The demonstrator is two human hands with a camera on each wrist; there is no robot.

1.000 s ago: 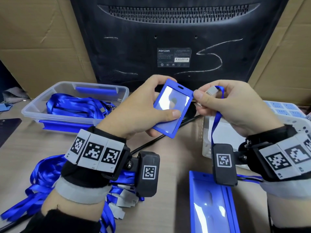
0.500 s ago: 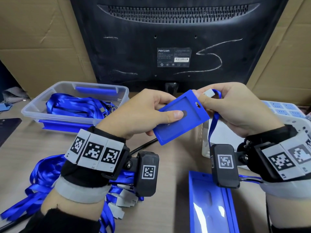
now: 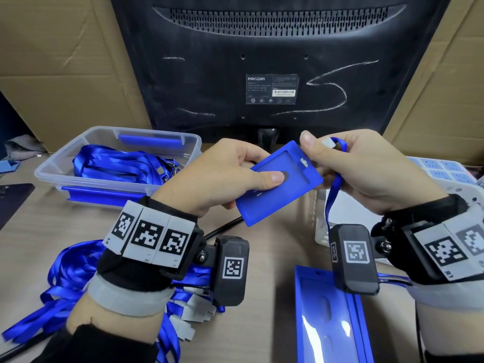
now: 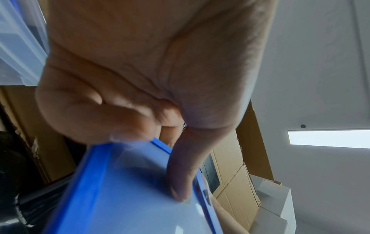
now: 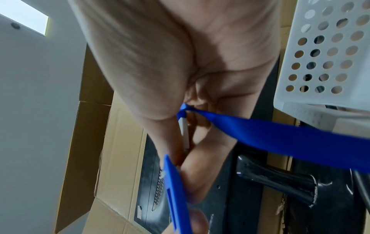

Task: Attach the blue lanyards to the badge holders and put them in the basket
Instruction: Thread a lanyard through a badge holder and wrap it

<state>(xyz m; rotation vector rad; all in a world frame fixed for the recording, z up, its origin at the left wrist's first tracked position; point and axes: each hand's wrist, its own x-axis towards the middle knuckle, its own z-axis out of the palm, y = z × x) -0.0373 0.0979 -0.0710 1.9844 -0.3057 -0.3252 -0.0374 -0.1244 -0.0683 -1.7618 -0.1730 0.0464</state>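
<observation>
My left hand [image 3: 233, 176] grips a blue badge holder [image 3: 280, 184] above the table, thumb pressed on its back face, as the left wrist view [image 4: 128, 190] confirms. My right hand [image 3: 364, 169] pinches the white clip [image 3: 328, 143] of a blue lanyard [image 3: 331, 197] at the holder's slotted top edge; a bit of the clip shows at the slot [image 3: 303, 161]. The strap [image 5: 280, 139] trails down past my right wrist. In the right wrist view the holder [image 5: 176, 194] is edge-on between my fingertips. The white perforated basket [image 3: 320, 231] stands at right, mostly behind my right arm.
A clear plastic tub [image 3: 52, 176] with lanyards and holders sits at back left. Loose lanyards [image 3: 60, 279] lie piled under my left wrist. A stack of blue holders [image 3: 327, 323] lies at the near edge. A black monitor back [image 3: 275, 61] and cardboard [image 3: 65, 61] stand behind.
The holder has been turned from its clear front to its back and tipped flatter. My right hand brought the clip to the holder's top slot.
</observation>
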